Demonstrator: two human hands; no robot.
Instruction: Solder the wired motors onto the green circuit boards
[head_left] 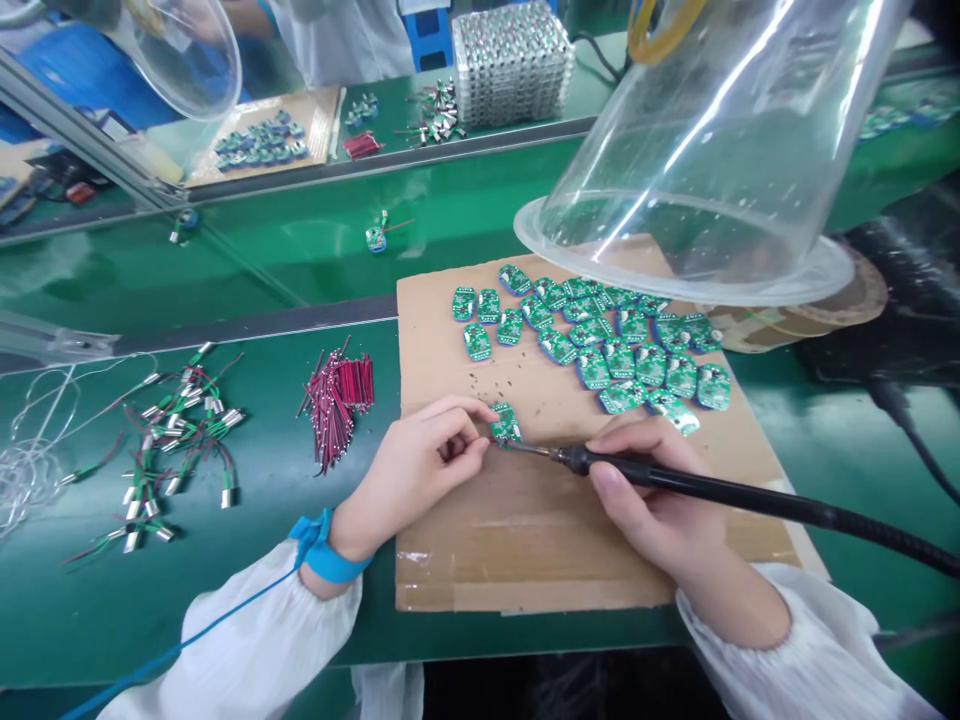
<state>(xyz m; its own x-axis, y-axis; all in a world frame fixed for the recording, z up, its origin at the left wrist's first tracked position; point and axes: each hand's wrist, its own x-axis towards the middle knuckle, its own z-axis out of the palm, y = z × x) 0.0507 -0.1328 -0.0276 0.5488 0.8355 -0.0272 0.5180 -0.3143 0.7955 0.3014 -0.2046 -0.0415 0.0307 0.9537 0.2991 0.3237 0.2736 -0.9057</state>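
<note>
My left hand [416,470] pinches a small green circuit board [505,424] between thumb and fingers, just above a sheet of brown cardboard [525,540]. My right hand [649,490] grips a black-handled soldering iron [637,472], and its metal tip reaches the board's lower edge. Several similar green boards [600,350] lie in a loose group on the cardboard, beyond my hands. Flecks of dark debris dot the cardboard near them. A blue strap [326,548] circles my left wrist, with its cord running down past my white sleeve.
On the green bench left of the cardboard lie a bundle of red-and-black wires [341,405], several wired metal cylinders [180,440], and a coil of thin white wire [26,480]. A large clear plastic dome [697,170] overhangs the cardboard. A co-worker's white sleeve [341,40] and stacked parts show beyond.
</note>
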